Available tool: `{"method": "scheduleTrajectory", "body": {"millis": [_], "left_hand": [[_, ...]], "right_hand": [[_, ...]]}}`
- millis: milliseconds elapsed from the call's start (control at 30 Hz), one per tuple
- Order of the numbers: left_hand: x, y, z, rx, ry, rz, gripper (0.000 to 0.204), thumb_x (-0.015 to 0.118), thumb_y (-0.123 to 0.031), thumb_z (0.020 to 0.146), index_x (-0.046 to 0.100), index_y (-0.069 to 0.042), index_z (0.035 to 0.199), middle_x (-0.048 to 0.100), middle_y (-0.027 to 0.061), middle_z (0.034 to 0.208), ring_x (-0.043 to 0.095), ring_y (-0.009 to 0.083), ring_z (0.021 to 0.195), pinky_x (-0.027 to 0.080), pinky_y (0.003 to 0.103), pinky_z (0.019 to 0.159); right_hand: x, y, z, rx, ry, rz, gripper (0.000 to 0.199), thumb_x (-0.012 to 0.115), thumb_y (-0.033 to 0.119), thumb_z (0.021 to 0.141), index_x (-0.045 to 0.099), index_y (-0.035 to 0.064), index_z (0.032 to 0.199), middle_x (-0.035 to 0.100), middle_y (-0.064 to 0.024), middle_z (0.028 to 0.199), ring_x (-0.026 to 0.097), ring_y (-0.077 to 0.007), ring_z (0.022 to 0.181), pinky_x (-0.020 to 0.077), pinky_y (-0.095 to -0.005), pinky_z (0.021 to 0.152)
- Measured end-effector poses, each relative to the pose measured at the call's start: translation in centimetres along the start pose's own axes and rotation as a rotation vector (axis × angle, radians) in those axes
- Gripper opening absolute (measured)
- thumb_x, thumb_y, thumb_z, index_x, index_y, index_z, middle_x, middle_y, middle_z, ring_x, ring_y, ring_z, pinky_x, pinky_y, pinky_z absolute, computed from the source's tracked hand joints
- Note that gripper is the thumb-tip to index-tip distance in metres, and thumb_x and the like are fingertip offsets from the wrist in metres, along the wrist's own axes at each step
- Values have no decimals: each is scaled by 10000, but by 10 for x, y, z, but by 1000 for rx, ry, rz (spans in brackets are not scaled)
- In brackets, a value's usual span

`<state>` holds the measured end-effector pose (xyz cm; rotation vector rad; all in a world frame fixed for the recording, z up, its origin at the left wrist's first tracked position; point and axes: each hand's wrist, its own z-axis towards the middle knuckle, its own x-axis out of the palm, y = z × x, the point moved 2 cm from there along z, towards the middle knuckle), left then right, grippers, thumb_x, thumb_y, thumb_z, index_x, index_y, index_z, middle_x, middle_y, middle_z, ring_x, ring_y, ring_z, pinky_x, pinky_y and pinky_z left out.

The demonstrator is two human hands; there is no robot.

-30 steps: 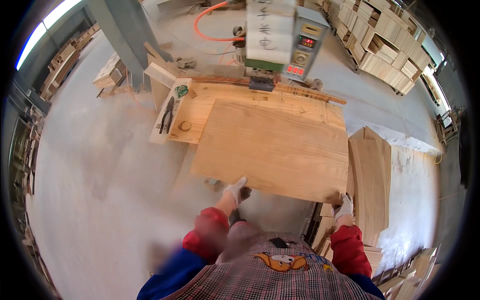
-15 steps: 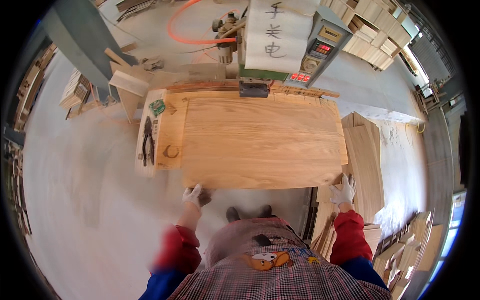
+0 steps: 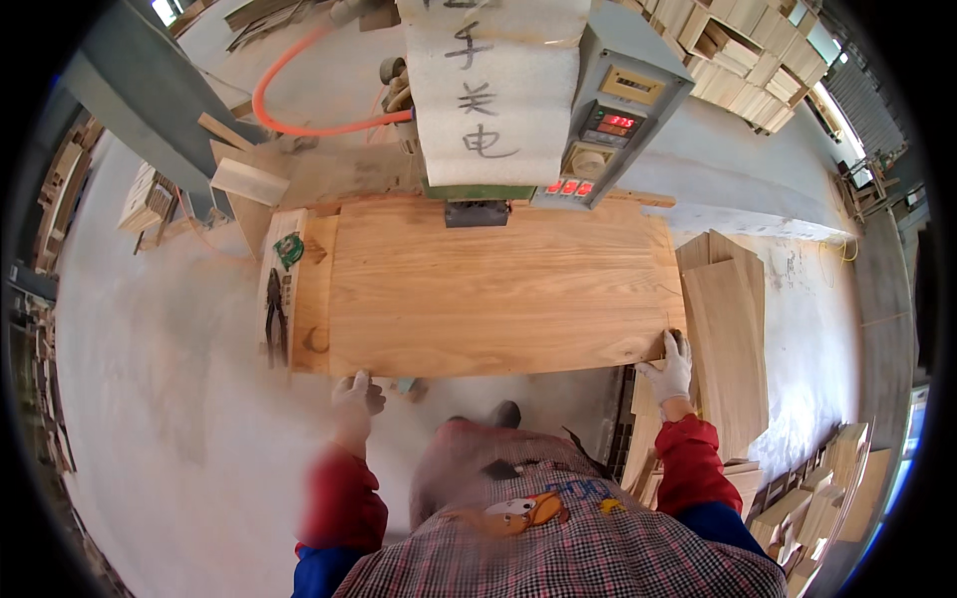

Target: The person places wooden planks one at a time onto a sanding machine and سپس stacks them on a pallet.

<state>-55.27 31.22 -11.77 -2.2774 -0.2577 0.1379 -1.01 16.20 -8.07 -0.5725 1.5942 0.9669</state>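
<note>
Now right hand (image 3: 670,369) grips wood panel (image 3: 498,289) corner; left hand (image 3: 357,391) touches its edge.

Big wooden panel (image 3: 498,289) here, light honey-coloured, with long grain lines running side to side across it. It's a wide rectangle, lying flat on the bench (image 3: 317,299), which shows as a slightly darker strip along its left side. The far edge sits tight up under the green-based machine (image 3: 488,194) at the back of the bench, and the near edge overhangs toward the person. The surface looks clean and smooth, with no visible cracks. The near right corner is gripped by the gloved right hand (image 3: 670,367), while the gloved left hand (image 3: 357,391) is right at the near left corner, just under the edge.
</note>
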Motion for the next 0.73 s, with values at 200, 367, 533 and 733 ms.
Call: {"method": "scheduleTrajectory", "body": {"millis": [200, 367, 533, 733], "left_hand": [[-6, -18, -6, -58, 9, 312, 271, 621, -310, 864, 533, -58, 907, 574, 65, 653, 554, 198, 479, 485, 325, 450], [-35, -75, -20, 552, -203, 1387, 459, 728, -346, 746, 542, -76, 1067, 615, 137, 959, 613, 294, 825, 510, 396, 718], [-32, -94, -12, 905, -54, 1626, 781, 780, -309, 661, 403, -132, 1321, 448, 147, 1305, 445, 307, 1176, 412, 415, 946], [-42, -97, 20, 728, 168, 1604, 889, 771, -325, 670, 293, -175, 1405, 385, 147, 1375, 387, 332, 1239, 338, 429, 1034]], "right_hand": [[1, -13, 7, -89, 41, 14, 934, 835, 290, 575, 383, 76, 1364, 347, -198, 1409, 278, -408, 1305, 235, -453, 1086], [8, -9, 5, -17, 87, -2, 1031, 838, 272, 573, 277, 64, 1412, 288, -194, 1446, 248, -384, 1333, 233, -436, 1096], [16, -4, 10, 13, 79, 44, 1092, 853, 206, 545, 231, 48, 1429, 278, -210, 1445, 243, -363, 1341, 231, -398, 1108], [39, -41, 17, 63, 179, 68, 1030, 822, 226, 620, 217, 58, 1436, 150, -173, 1499, 250, -348, 1343, 213, -342, 1126]]}}
